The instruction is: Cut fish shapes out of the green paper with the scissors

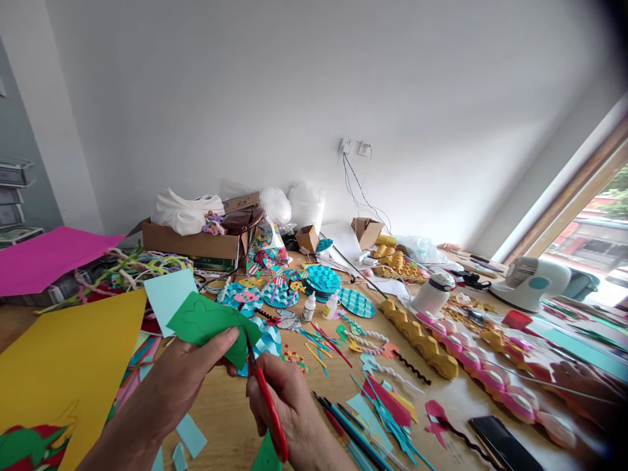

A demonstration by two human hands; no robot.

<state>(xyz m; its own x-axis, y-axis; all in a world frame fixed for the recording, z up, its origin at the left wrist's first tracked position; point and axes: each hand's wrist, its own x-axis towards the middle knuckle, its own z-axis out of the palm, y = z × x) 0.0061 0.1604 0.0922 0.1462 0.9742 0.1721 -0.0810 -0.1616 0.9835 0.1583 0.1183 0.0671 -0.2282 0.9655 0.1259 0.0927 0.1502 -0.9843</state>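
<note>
My left hand pinches a piece of green paper, thumb on top, above the table. A curved outline is drawn on the paper's left part. Red-handled scissors are gripped in my right hand, their dark blades at the green paper's right part, close to my left thumb. Below my right hand lies another green scrap. Light blue paper shows behind the green piece. Beyond my hands are blue wavy paper discs and two small glue bottles.
Yellow paper and magenta paper lie left. Pens, a black phone and a thermos are right. Another person's hand is at far right. A cardboard box stands against the wall.
</note>
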